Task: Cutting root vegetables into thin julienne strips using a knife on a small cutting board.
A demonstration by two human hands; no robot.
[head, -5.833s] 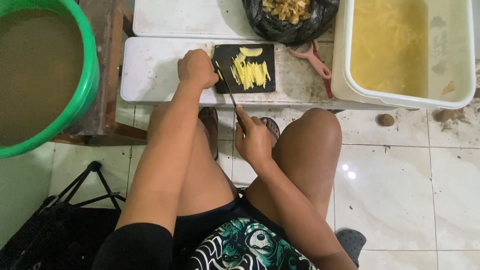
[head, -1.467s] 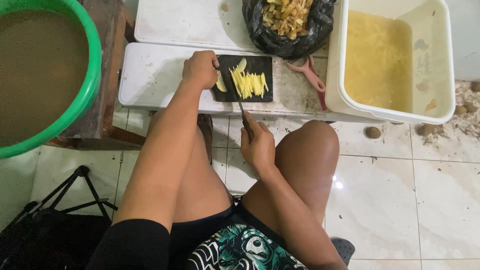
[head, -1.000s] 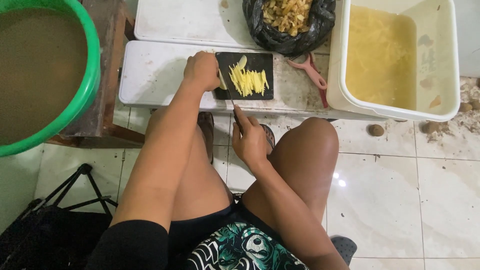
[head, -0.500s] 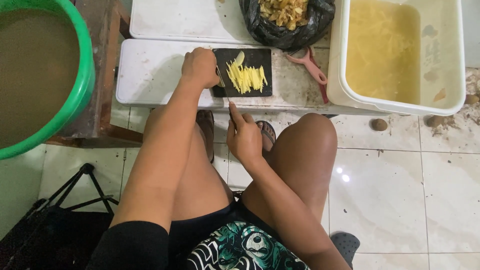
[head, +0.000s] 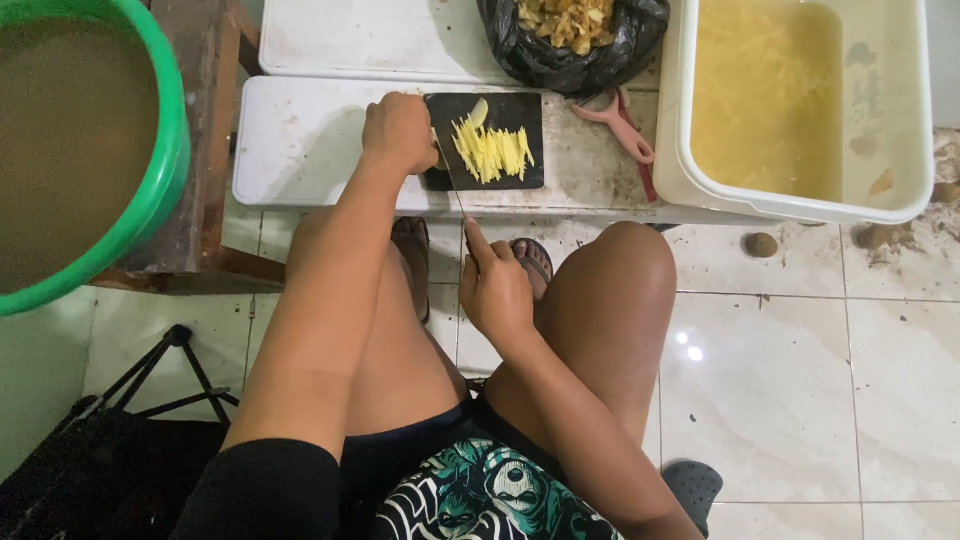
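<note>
Far L: green tub (head: 165,150) of murky brown liquid sat on a wooden stand (head: 205,130), rim overhanging the edge. Judged a knock from the L elbow could slosh it.

L hand (head: 400,130) was curled shut, knuckles up, on the L edge of the black board (head: 495,178), pinning a pale piece that was mostly hidden under the fingers. What exactly it gripped: can't tell. Board lay on a white tray (head: 310,150), near its front edge.

Knife (head: 452,180) ran from the board back to the R hand (head: 497,290), blade thin and right beside the L fingertips. R hand was closed round the handle, forefinger laid along the top, held low between the knees. Main risk, as I judged it: blade that close to the holding fingers, piece getting small, so a slip or a rolling piece would nick a fingertip. Wet board on smooth tray might also slide under pressure.

Yellow strips (head: 492,152) were piled mid-board, one rounder slice just above. A hard stroke could push some off the R side.

Further R: black bag (head: 575,40) of peelings, pink peeler (head: 625,125), white tub (head: 800,100) of yellowish water w/ strips, touching the tray. Scraps lay on the tile floor (head: 850,380) beside the bare feet: slip hazard.
</note>
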